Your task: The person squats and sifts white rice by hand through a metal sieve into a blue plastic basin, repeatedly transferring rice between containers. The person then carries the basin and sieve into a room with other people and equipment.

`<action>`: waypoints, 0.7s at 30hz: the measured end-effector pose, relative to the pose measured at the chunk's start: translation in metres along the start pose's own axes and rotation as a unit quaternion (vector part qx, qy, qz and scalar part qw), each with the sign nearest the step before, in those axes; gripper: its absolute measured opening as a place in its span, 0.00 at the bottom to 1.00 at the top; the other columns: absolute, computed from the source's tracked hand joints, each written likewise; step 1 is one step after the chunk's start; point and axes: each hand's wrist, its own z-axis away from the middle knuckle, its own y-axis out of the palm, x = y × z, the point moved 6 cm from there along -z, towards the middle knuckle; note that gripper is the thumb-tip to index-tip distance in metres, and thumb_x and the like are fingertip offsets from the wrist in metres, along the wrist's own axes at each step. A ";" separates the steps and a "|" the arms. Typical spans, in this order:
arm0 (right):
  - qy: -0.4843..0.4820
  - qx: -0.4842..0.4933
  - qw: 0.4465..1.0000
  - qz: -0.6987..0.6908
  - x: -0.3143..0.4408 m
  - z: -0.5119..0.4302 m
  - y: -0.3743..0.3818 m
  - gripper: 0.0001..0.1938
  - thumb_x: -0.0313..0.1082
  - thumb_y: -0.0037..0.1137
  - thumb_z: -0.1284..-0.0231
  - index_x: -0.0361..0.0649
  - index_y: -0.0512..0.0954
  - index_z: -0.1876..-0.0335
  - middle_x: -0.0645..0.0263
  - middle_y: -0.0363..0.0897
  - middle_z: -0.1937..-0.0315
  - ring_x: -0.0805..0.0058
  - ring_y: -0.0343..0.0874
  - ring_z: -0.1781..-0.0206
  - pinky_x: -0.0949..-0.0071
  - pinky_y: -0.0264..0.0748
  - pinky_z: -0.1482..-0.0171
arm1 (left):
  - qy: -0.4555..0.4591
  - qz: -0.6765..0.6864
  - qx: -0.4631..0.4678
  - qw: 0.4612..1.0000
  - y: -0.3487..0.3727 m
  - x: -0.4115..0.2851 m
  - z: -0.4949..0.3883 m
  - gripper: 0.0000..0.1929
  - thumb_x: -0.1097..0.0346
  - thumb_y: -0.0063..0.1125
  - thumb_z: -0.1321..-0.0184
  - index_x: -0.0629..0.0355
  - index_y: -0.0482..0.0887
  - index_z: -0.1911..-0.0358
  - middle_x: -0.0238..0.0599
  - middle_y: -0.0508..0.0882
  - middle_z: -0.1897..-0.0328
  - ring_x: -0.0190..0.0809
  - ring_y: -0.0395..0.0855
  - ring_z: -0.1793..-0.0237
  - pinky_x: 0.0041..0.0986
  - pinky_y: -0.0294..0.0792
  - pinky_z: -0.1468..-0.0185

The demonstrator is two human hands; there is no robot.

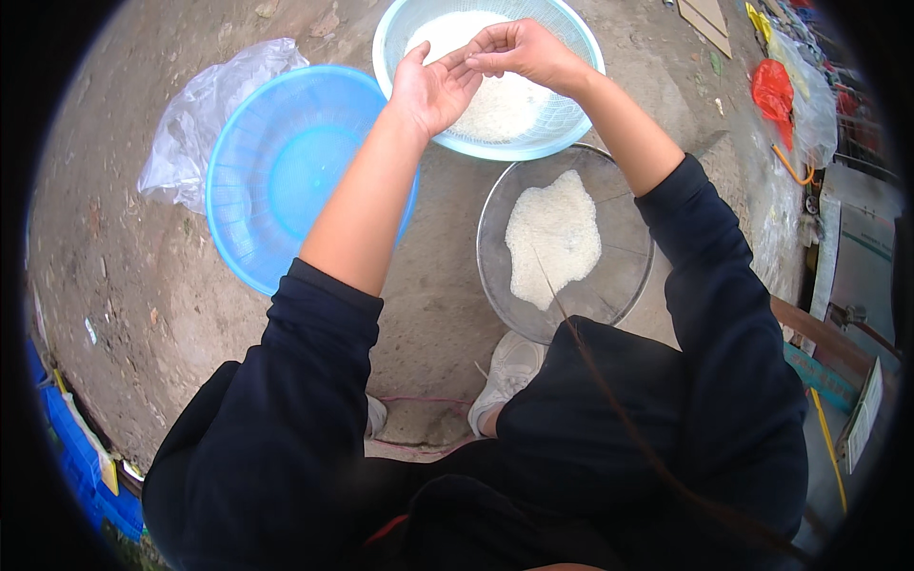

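Note:
Over a light-blue plastic mesh basket [485, 146] of white rice-like grains [500, 107], my left hand [439, 89] is turned palm up with its fingers apart. My right hand [521, 53] reaches across, its fingertips pinched together at the left hand's fingers; whether anything tiny is between them cannot be told. Below the basket lies a round wire-mesh sieve [628, 250] with a flat patch of whitish grains [557, 235] on it. A blue plastic basket [307, 171] with no grains visible in it stands to the left, partly behind my left forearm.
A clear plastic bag [189, 135] lies beside the blue basket. My shoe [510, 371] is close to the sieve's lower rim. Plastic bags, one of them red [772, 96], and an orange hooked object [792, 168] are at the right. Cardboard pieces [705, 25] lie on the ground.

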 end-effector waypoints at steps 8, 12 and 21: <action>-0.068 -0.080 0.988 0.109 0.038 0.027 -0.007 0.10 0.30 0.65 0.45 0.44 0.88 0.56 0.60 0.88 0.63 0.70 0.86 0.58 0.70 0.80 0.49 | -0.033 0.235 0.322 0.916 0.028 0.003 -0.005 0.45 0.35 0.12 0.26 0.76 0.57 0.28 0.63 0.63 0.26 0.58 0.65 0.28 0.41 0.65 0.27; 0.000 -0.130 0.944 0.303 0.019 0.033 -0.032 0.10 0.30 0.63 0.42 0.46 0.88 0.56 0.57 0.88 0.60 0.65 0.87 0.56 0.68 0.81 0.48 | 0.010 0.113 0.206 0.972 0.022 -0.005 -0.003 0.47 0.32 0.13 0.27 0.76 0.52 0.27 0.62 0.51 0.20 0.55 0.49 0.20 0.42 0.49 0.21; 0.104 -0.103 0.911 0.385 -0.076 -0.030 0.010 0.09 0.32 0.60 0.39 0.47 0.87 0.55 0.59 0.87 0.57 0.63 0.85 0.52 0.63 0.80 0.47 | 0.073 -0.302 -0.100 0.945 0.005 -0.028 0.012 0.35 0.45 0.32 0.25 0.68 0.61 0.27 0.57 0.52 0.19 0.49 0.50 0.19 0.37 0.43 0.20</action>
